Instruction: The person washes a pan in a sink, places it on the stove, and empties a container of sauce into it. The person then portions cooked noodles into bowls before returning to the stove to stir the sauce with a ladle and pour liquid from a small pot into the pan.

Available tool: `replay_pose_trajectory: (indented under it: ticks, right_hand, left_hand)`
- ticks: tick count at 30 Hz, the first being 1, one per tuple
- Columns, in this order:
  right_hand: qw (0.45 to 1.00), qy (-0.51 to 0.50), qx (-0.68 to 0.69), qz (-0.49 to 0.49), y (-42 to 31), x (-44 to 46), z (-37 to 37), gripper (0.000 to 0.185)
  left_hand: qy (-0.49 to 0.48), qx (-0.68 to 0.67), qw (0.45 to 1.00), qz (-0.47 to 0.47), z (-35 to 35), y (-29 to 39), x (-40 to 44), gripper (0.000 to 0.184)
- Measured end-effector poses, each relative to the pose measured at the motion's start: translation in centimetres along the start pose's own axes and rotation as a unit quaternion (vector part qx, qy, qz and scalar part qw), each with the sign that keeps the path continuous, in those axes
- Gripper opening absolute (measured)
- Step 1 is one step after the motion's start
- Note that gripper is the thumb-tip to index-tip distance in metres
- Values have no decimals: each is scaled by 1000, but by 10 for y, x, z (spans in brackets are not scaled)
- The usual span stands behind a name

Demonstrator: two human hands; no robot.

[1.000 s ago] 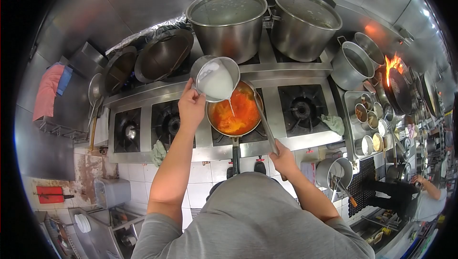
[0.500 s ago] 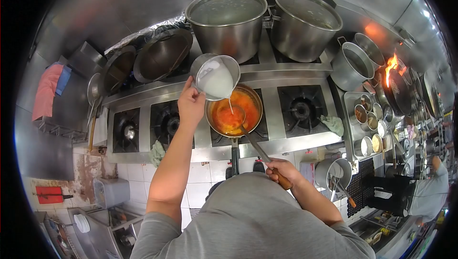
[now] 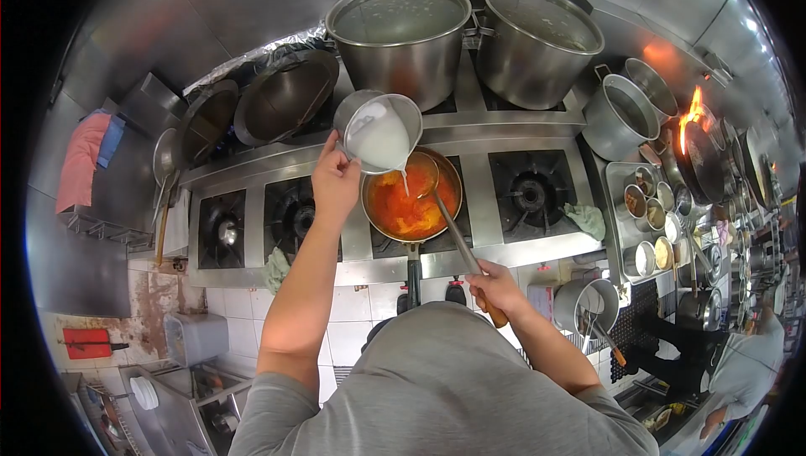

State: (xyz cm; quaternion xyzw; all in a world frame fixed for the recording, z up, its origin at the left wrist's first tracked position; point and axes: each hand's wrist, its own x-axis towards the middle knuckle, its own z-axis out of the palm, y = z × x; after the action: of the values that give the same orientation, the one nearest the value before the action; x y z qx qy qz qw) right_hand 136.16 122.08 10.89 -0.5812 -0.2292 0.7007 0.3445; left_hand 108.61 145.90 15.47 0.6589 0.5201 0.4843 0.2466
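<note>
My left hand (image 3: 334,172) grips the rim of a metal container (image 3: 342,112), which is tilted over the frying pan (image 3: 460,179). White liquid (image 3: 384,141) runs from its lip in a thin stream into the pan. Orange-red sauce (image 3: 403,212) with yellow patches fills the pan, which sits on a burner with its dark handle toward me. My right hand (image 3: 497,288) is closed around the wooden end of a ladle (image 3: 457,238). The bowl of the ladle rests in the sauce, near the pan's far right side.
Two large stockpots (image 3: 399,61) of liquid stand behind the burners, with dark woks (image 3: 285,99) to their left. Cloths (image 3: 585,218) lie on the stove edge. At right are a tray of ingredient containers (image 3: 642,204), a flame (image 3: 690,116) by a wok, and another person (image 3: 747,364).
The ladle's bowl has moved away from me and right through the sauce, with my right hand moving slightly forward. White liquid keeps pouring. The other person at right has shifted.
</note>
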Motion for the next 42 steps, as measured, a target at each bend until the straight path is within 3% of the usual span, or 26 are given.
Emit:
replay_pose_trajectory:
  ticks: [5,7,8,10,11,12,14,15,17,18,20,23,31,42]
  right_hand:
    - [990,37,-119,-68,-3,5,1,39]
    - [975,69,-186,-97,1,8,1,41]
    - [954,100,-252,-126,5,11,1,43]
    - [923,133,-315,-178,22,19,-4,46]
    - [884,164,-373,-229,27,22,-5,48]
    - [883,162,-375,-229,21,17,-2,48]
    - [947,100,-298,-62,10,6,4,42]
    - [946,98,-301,-62,15,9,2,42]
    - [991,-8,-134,29,30,14,-9,36]
    - [990,-9,-137,30,28,11,-10,36]
    - [977,-98,156,107,23,4,-9,30]
    - [957,-118,218,148,16,2,-6,28]
    - [993,-56,62,87,-9,-5,10,30]
    - [992,37,-101,-58,-13,19,-3,37]
  left_hand:
    - [1,3,1000,8,1,-6,0,22]
    - [15,-138,986,-94,6,-20,-5,20]
    - [16,-138,986,-94,4,-22,-8,20]
    - [-4,-267,902,-338,-3,-25,-19,13]
    - [-2,-267,902,-339,-6,-30,-28,13]
    - [20,-309,879,-364,-8,-38,-40,11]
    - [47,-350,852,-387,-16,-58,-66,9]
    - [68,-377,835,-394,-21,-73,-82,9]
    - [92,-407,816,-400,-37,-85,-110,10]
    - [120,-395,806,-424,-46,-88,-125,11]
    - [151,-384,792,-450,-64,-88,-157,12]
    - [186,-349,791,-467,-95,-82,-204,16]
    - [210,-292,778,-515,-139,-96,-301,8]
    - [212,-280,788,-505,-130,-89,-305,9]
